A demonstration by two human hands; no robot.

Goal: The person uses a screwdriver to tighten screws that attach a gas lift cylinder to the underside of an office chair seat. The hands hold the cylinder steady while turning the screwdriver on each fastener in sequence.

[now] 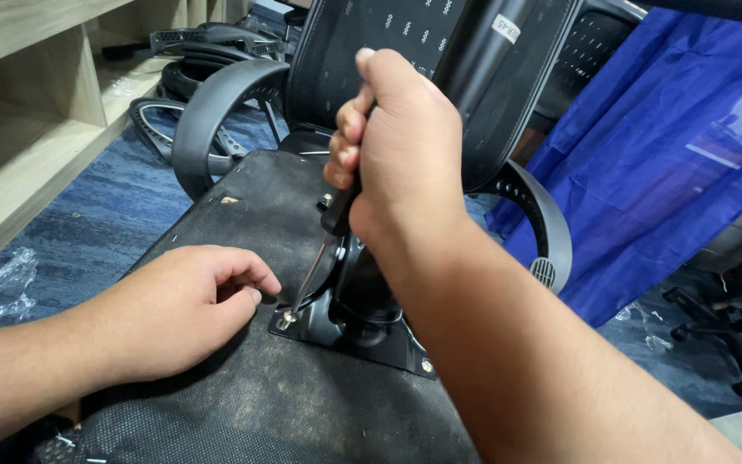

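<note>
The overturned chair seat lies underside up, its near edge running off the bottom of the view and its left edge dropping to the blue carpet. Open carpet lies at 9 o'clock from the seat as far as the wooden shelving; at 3 o'clock a blue cloth hangs close, leaving little room on that side. The seat surface is dark, dusty fabric, scuffed near the far corner. A black metal mounting plate sits on it, with a screw at its 9 o'clock corner. The right hand is clamped in a fist around the black handle of a screwdriver. The tool's long axis runs from the fist at 1 o'clock down to the tip at 7 o'clock — steeply tilted, tip seated on the screw. The left hand rests flat on the seat, fingers loosely curled and holding nothing, its fingertips just beside the screw. A curved armrest and mesh backrest stand at 12 o'clock.
</note>
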